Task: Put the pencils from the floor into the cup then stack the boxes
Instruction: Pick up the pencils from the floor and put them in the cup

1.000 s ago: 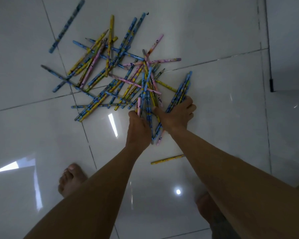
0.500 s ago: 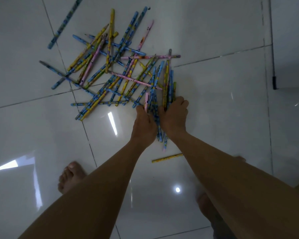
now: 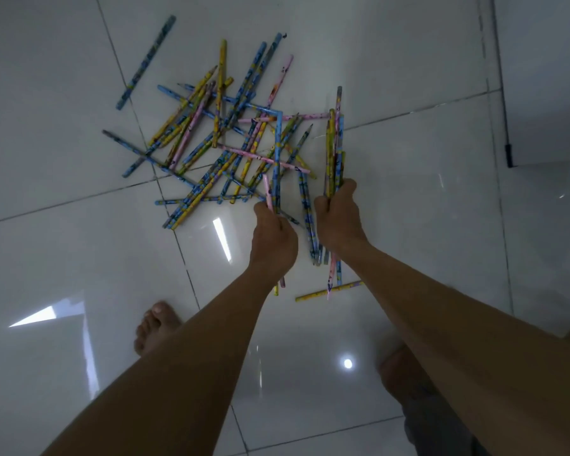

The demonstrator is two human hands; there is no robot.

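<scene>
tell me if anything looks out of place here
Many blue, yellow and pink patterned pencils lie criss-crossed in a heap on the glossy white tiled floor. One blue pencil lies apart at upper left, one yellow pencil alone below the heap.

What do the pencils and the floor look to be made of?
The pencils are probably wood under a smooth printed coating in blue, yellow and pink; a few show sharpened tips. The floor looks like glossy glazed tile, ceramic or porcelain: it mirrors the lights and has thin grout lines.
</scene>
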